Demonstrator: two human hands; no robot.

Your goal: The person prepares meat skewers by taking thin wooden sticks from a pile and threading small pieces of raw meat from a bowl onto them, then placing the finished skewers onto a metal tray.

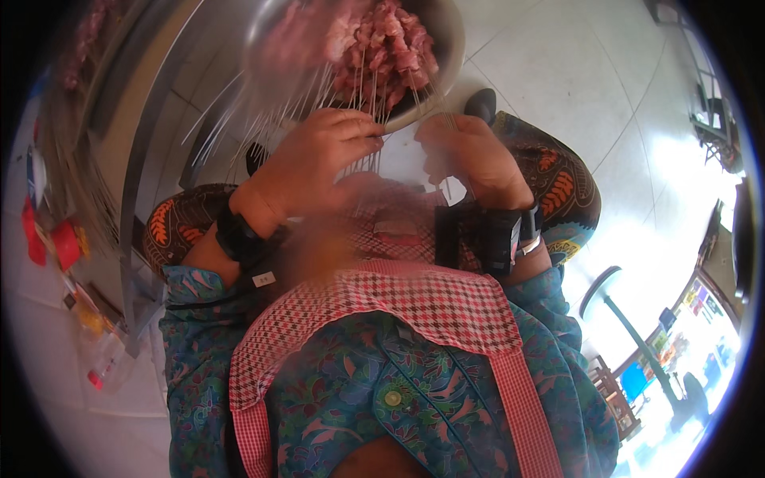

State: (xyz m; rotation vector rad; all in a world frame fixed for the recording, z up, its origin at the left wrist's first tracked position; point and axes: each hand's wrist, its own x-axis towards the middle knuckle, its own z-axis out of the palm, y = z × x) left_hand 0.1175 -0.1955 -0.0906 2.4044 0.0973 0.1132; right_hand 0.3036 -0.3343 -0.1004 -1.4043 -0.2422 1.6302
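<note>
Raw meat pieces [391, 45] threaded on thin skewers [287, 104] lie in a large metal bowl [459, 30] before me. The bare skewer ends fan out over the bowl's near rim. My left hand [311, 164] is closed around several of these skewers just below the rim, their ends showing beneath its fingers. To the right, my right hand [472, 146] pinches a few skewers near the bowl's edge, with their ends poking out below the palm. A blurred smear hides part of the meat and my left thumb.
At left, a metal frame [131, 197] runs alongside a bundle of bare skewers [89, 191] and more skewered meat [83, 51]. A clear plastic bottle [107, 364] lies lower left. On the right, a green pole on a base [639, 334] stands on the tiled floor [556, 54].
</note>
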